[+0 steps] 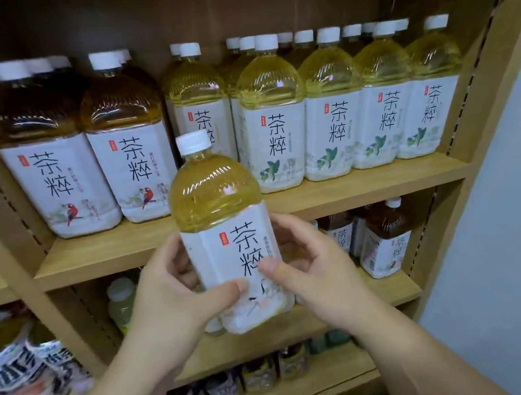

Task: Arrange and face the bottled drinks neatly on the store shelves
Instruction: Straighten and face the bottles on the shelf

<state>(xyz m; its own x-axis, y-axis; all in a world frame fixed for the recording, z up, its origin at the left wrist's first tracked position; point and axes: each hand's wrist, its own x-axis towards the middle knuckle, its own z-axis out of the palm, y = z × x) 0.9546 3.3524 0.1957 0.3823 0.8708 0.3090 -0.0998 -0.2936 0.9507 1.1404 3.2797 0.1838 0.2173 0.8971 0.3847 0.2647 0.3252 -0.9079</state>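
Note:
I hold a large yellow tea bottle (221,217) with a white cap and white label upright in front of the wooden shelf (369,185). My left hand (173,300) grips its lower left side, thumb across the label. My right hand (314,264) grips the lower right side, thumb on the label front. The label faces me. Behind it, the upper shelf carries a row of several matching yellow tea bottles (333,104) on the right and two dark brown tea bottles (126,136) on the left. A gap shows in the front row just behind the held bottle.
The shelf below holds smaller dark tea bottles (385,239) at right and a pale bottle (120,301) at left. Small drinks (256,374) line the lowest shelf. The neighbouring bay at left holds packaged goods (17,372). A pale wall (512,225) borders the unit at right.

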